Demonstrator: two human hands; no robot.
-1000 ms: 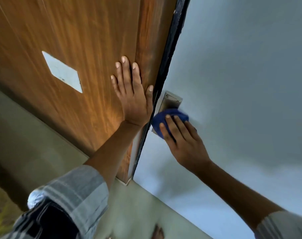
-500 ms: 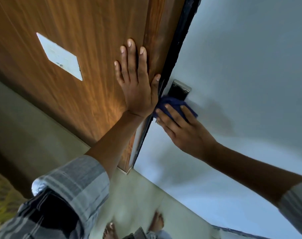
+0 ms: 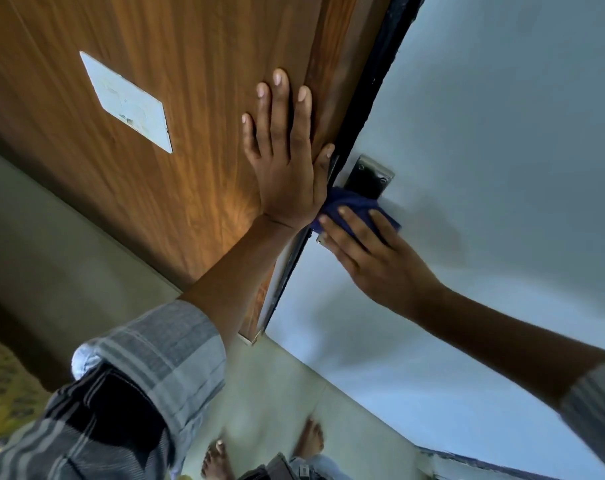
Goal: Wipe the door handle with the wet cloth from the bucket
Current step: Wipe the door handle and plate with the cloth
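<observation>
Door handle [image 3: 369, 180] mostly hidden under cloth [image 3: 354, 206]

Pale blue-grey wall [image 3: 502, 98]; wood-grain door [image 3: 155, 46], white plate [image 3: 126, 100]; beige floor [image 3: 277, 393].

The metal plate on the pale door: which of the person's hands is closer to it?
Right. The right hand presses a blue cloth against the metal plate. The left hand lies flat on the wooden door beside it, not touching the plate.
</observation>
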